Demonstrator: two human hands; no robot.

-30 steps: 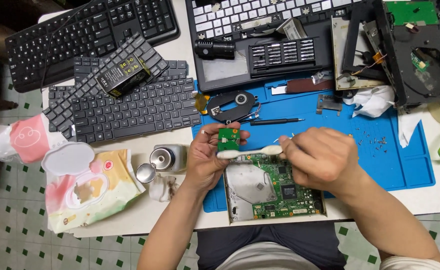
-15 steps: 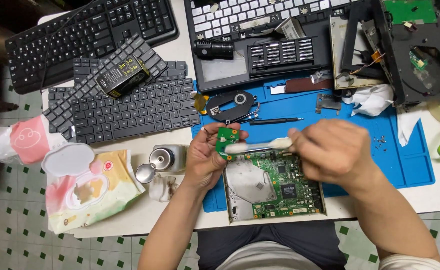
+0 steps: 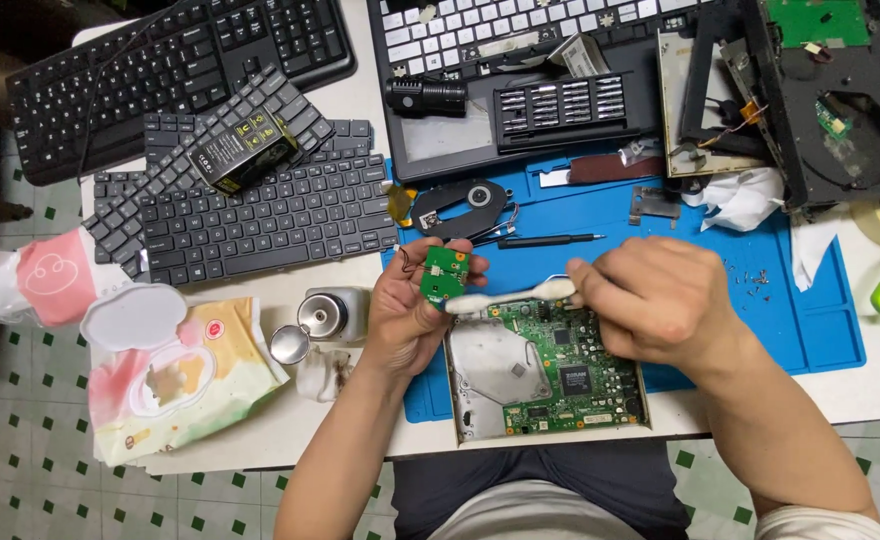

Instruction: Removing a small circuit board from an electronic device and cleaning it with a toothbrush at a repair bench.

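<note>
small green circuit board pinched upright in left hand, fingers closed on its edges, over the blue mat's left edge, just above the drive case with larger board at the bench's front edge. white toothbrush gripped in closed right hand, bristle end touching the small board's lower corner. probably best done with short, light strokes, board braced firmly, bristles kept off the tiny parts. left of the hand: wet-wipe pack, small metal bottle, loose laptop keyboards. far right: dismantled optical drive.
</note>
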